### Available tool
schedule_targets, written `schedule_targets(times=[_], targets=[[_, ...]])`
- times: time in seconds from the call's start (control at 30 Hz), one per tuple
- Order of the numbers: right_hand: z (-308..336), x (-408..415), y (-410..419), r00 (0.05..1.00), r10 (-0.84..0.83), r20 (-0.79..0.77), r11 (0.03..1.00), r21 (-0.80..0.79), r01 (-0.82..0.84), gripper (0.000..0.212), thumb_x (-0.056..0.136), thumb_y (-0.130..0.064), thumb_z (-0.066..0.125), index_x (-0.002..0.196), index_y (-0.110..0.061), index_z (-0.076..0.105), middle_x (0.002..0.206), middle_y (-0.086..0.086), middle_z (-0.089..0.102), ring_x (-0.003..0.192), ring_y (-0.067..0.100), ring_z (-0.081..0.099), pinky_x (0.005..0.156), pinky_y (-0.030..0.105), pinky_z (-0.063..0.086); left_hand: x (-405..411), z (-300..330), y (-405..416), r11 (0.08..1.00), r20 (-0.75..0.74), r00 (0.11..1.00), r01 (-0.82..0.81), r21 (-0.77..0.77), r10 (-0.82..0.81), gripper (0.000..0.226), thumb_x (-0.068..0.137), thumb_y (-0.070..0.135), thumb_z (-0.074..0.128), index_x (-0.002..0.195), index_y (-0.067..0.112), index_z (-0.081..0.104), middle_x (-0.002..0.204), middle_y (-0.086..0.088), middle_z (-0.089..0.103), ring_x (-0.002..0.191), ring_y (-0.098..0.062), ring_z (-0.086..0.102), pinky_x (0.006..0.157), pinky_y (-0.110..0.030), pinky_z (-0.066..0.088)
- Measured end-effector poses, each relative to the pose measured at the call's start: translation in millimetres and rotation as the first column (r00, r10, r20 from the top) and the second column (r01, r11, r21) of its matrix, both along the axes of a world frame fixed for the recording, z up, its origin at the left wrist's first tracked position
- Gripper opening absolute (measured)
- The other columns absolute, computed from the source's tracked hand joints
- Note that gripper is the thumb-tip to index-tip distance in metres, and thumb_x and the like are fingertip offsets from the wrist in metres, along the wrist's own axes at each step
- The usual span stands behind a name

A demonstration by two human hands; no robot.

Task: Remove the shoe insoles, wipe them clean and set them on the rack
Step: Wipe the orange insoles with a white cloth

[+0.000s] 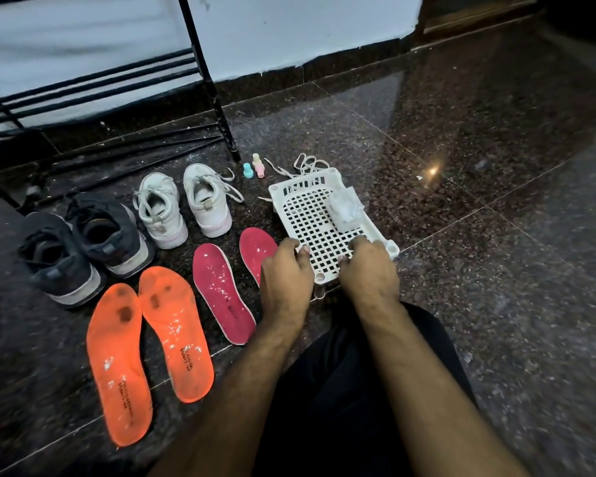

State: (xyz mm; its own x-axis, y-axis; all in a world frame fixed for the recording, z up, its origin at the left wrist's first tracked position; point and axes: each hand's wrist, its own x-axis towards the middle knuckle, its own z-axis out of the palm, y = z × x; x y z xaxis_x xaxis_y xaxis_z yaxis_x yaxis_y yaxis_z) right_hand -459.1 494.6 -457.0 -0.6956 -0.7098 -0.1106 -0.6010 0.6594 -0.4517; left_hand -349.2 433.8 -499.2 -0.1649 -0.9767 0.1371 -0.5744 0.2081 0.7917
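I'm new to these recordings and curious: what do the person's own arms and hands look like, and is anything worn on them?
Both arms are bare to the edge of the picture, with visible hair on the forearms and no sleeves in view. The left hand and right hand are bare too: no gloves, and no rings, watch or wristband can be seen. Below the arms lies dark clothing.

Bare floor [496, 201] is left open right of the white rack [310, 215]; leftward passage is blocked by pink insoles [221, 290], orange insoles [145, 346] and shoes [172, 208] beyond.

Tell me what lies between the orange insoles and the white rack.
In the head view, two pink insoles lie on the floor between the orange insoles and the white rack.
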Motion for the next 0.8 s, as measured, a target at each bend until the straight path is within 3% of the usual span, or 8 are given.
schedule_targets(times=[0.17,0.27,0.33,0.47,0.63,0.73,0.8], targets=[[3,-19,-41,0.999,-0.034,-0.026,0.983,-0.179,0.029,0.034,0.095,-0.026,0.060,0.128,-0.018,0.058,0.123,0.012,0.055,0.109,0.032,0.060,0.088,0.040,0.050,-26,12,-16,0.979,-0.293,0.956,0.086,0.185,-0.029,0.014,0.094,0.018,0.061,0.107,0.021,0.066,0.085,-0.003,0.073,0.071,-0.018,0.074,0.065,-0.038,0.060],[1,-26,-66,0.996,-0.082,-0.024,0.964,-0.254,0.073,0.040,0.093,-0.026,0.063,0.131,-0.017,0.054,0.129,0.013,0.050,0.114,0.031,0.055,0.093,0.044,0.051,-39,9,-23,0.939,-0.434,0.901,0.122,0.321,0.031,0.010,0.088,0.025,0.064,0.097,0.027,0.065,0.088,-0.003,0.074,0.077,-0.019,0.074,0.075,-0.050,0.061],[1,-34,-78,0.992,-0.126,-0.018,0.958,-0.263,0.117,0.048,0.093,-0.028,0.065,0.135,-0.014,0.049,0.135,0.014,0.046,0.119,0.031,0.053,0.097,0.046,0.050,-42,5,-30,0.940,-0.416,0.909,0.115,0.321,0.031,0.016,0.082,0.033,0.064,0.097,0.029,0.065,0.089,0.000,0.073,0.083,-0.022,0.073,0.079,-0.051,0.060],[2,-59,-96,0.982,-0.181,0.049,0.962,-0.199,0.188,0.053,0.094,-0.031,0.066,0.139,-0.012,0.047,0.143,0.015,0.044,0.121,0.028,0.053,0.101,0.043,0.048,-50,1,-51,0.940,-0.403,0.915,0.124,0.317,0.015,0.014,0.092,0.025,0.064,0.106,0.027,0.066,0.092,0.001,0.072,0.087,-0.020,0.072,0.080,-0.049,0.061],[-8,-74,-110,0.984,-0.171,0.054,0.973,-0.150,0.178,0.039,0.090,-0.036,0.072,0.123,-0.018,0.060,0.118,0.004,0.064,0.104,0.022,0.060,0.079,0.032,0.043,-70,-2,-77,0.929,-0.410,0.911,0.118,0.351,0.039,0.018,0.087,0.027,0.064,0.105,0.026,0.067,0.092,0.002,0.072,0.087,-0.018,0.073,0.082,-0.049,0.060],[-13,-80,-119,0.982,-0.186,0.032,0.975,-0.118,0.188,0.028,0.089,-0.029,0.073,0.114,-0.018,0.065,0.112,0.004,0.068,0.100,0.023,0.061,0.076,0.030,0.042,-84,-3,-83,0.913,-0.427,0.902,0.122,0.389,0.061,0.030,0.079,0.036,0.063,0.106,0.024,0.069,0.093,0.002,0.072,0.089,-0.021,0.071,0.085,-0.049,0.059],[-13,-86,-122,0.982,-0.186,0.032,0.973,-0.134,0.189,0.022,0.088,-0.029,0.072,0.108,-0.018,0.066,0.108,0.004,0.068,0.100,0.024,0.060,0.079,0.032,0.046,-87,-4,-84,0.906,-0.444,0.891,0.109,0.409,0.093,0.021,0.086,0.030,0.068,0.106,0.023,0.070,0.093,0.002,0.071,0.087,-0.018,0.069,0.088,-0.047,0.058]])
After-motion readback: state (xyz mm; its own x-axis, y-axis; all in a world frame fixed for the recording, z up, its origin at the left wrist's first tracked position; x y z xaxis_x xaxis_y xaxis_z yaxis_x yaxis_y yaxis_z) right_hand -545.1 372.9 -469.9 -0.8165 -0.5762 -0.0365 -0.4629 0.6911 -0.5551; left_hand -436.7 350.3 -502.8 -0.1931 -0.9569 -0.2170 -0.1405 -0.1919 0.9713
